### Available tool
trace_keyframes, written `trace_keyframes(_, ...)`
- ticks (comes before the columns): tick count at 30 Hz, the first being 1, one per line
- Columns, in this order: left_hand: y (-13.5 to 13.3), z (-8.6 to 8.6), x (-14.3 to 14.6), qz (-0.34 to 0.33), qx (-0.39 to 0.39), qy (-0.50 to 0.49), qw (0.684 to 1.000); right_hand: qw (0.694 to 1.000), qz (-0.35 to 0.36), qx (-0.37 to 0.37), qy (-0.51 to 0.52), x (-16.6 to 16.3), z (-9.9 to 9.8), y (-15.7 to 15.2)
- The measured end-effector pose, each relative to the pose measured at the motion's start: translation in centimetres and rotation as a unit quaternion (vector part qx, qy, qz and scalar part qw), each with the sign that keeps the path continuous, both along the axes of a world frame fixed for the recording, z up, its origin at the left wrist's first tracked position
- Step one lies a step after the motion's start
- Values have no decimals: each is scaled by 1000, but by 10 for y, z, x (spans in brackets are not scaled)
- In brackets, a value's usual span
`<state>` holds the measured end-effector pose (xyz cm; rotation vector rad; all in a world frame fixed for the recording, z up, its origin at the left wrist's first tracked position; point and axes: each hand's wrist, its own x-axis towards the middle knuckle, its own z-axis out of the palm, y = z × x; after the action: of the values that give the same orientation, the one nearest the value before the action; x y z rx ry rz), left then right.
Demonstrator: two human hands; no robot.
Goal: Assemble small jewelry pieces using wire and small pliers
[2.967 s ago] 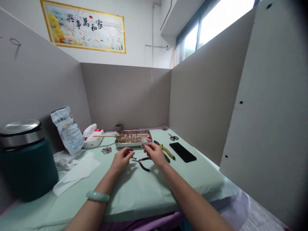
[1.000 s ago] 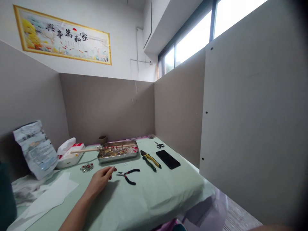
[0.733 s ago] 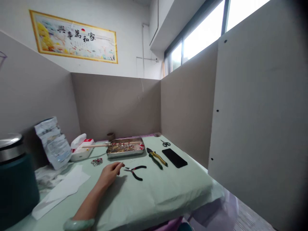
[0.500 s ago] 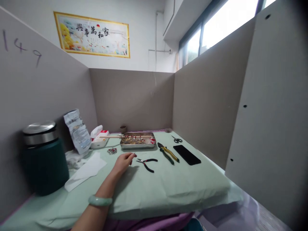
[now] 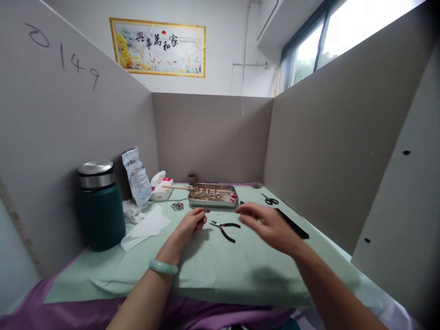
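Note:
My left hand (image 5: 192, 224), with a jade-green bangle on the wrist, is closed in a pinch over the green cloth. Something tiny shows at its fingertips, too small to name. Just right of it lie small black-handled pliers (image 5: 224, 226), their handles spread. My right hand (image 5: 268, 226) hovers over the right side of the table, thumb and fingers apart, with nothing visible in it. Beneath and behind that hand, larger pliers are mostly hidden. A black phone (image 5: 294, 225) is partly covered by the same hand.
A metal tray (image 5: 213, 205) of red and gold bits, a stick across it, stands at the back. Left are a small bead pile (image 5: 178, 206), white paper (image 5: 151, 224), a tissue pack (image 5: 161, 193), a pouch (image 5: 136, 176) and a green flask (image 5: 101, 217). Scissors (image 5: 270, 200) lie back right.
My right hand has come into view from the right, covering the larger pliers and part of the phone. The view has turned left. My left hand stays pinched beside the small pliers.

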<state>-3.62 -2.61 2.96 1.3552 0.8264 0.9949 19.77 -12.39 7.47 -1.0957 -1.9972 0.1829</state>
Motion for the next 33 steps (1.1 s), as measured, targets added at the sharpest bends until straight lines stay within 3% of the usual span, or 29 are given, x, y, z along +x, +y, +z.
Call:
trace_keyframes(4, 2, -1, -1, 21, 38, 19, 999, 972, -140, -55, -178, -33, -40, 42)
trace_keyframes(7, 7, -5, -1, 31, 80, 38, 996, 956, -155, -58, -241, -46, -68, 58)
trace_keyframes(10, 9, -6, 2, 30, 102, 35, 994, 953, -152, -28, -259, -48, -79, 59)
trace_keyframes(14, 5, 8, 13, 36, 104, 11, 994, 963, -141, -31, -226, -49, -79, 60)
trace_keyframes(17, 7, 22, 23, 52, 114, 6, 992, 984, -124, -58, -112, -49, -79, 67)
trace_keyframes(19, 13, 26, 27, 65, 104, -5, 992, 986, -99, -129, 42, -45, -76, 73)
trace_keyframes(21, 21, 24, 29, 60, 64, -29, 996, 936, -43, -256, 239, -39, -68, 78)
trace_keyframes(23, 28, 16, 29, 37, 22, -70, 997, 850, 80, -362, 373, -32, -55, 80)
trace_keyframes(25, 33, 6, 26, 6, -14, -110, 994, 803, 161, -363, 445, -28, -42, 81)
trace_keyframes(26, 34, 1, 25, -3, -25, -120, 992, 795, 177, -354, 459, -28, -36, 82)
trace_keyframes(28, 34, -6, 24, -12, -27, -121, 992, 808, 194, -345, 436, -32, -30, 83)
trace_keyframes(31, 32, -9, 22, -22, -30, -115, 993, 861, 170, -326, 351, -43, -36, 87)
trace_keyframes(33, 30, -9, 22, -24, -33, -106, 994, 917, 88, -265, 285, -49, -46, 89)
